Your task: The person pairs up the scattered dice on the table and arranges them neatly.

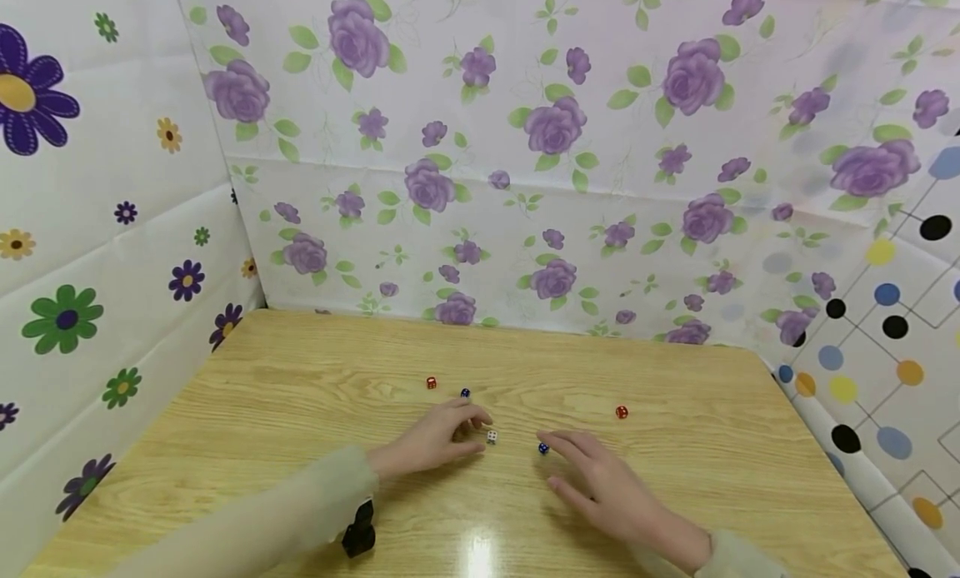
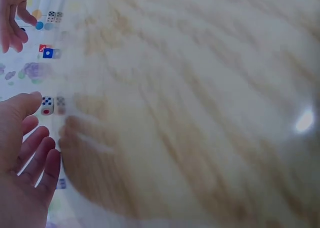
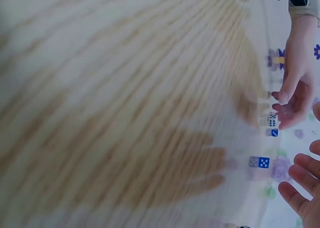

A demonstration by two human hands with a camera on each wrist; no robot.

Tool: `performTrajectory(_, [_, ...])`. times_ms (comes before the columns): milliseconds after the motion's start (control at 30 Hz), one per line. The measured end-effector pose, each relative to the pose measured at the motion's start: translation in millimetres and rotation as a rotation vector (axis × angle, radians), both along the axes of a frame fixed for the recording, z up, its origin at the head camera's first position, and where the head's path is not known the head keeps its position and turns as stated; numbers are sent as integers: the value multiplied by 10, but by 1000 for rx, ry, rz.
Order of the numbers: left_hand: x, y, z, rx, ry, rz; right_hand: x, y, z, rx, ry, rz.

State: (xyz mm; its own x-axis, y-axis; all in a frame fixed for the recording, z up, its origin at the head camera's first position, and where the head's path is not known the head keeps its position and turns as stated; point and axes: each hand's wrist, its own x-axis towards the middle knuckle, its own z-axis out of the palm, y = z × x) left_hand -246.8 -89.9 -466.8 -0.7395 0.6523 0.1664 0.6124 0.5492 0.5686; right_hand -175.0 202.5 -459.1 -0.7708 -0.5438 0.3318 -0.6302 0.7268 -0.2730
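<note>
Step, judged: reaching for dice on the surface (image 1: 315,378); next move likely calls for a fingertip pinch. Left to right: far red die (image 1: 431,383); left hand (image 1: 435,439), empty, loosely parted beside white die (image 1: 492,436), dark pips, one red; far blue die (image 1: 465,392); near blue die (image 1: 543,448), white-pipped, by right hand (image 1: 609,488), empty, fingers apart; right red die (image 1: 622,412).

You face a white die (image 1: 491,437) dotted blue and red, blue dice (image 1: 543,448) dotted white, and red dice (image 1: 622,412) dotted white. The surface (image 1: 300,370) is yellow-brown wood grain, your sleeves (image 1: 315,496) pale green. The back sheet (image 1: 502,145) is white with purple roses and green leaves, the left sheet (image 1: 120,178) white with purple, green and orange flowers, the right sheet (image 1: 900,345) white with black, blue, yellow and orange dots.
</note>
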Motion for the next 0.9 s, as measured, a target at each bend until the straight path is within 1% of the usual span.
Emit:
performTrajectory(67, [-5, 34, -21, 16, -7, 12, 7, -11, -1, -2, -9, 2])
performTrajectory(167, [-13, 78, -70, 30, 19, 36, 10, -35, -1, 1, 5, 13])
performTrajectory(267, [-20, 104, -115, 48, 22, 60, 16, -64, -2, -2, 1, 20])
performTrajectory(367, [-23, 118, -139, 66, 0, 83, 23, -92, -3, -5, -25, 16])
performTrajectory(600, [-23, 147, -173, 114, -43, 131, 25, -143, -31, -19, -55, 13])
performTrajectory(900, [-19, 165, -196, 133, -24, 144, 2, -200, -47, -26, -85, 13])
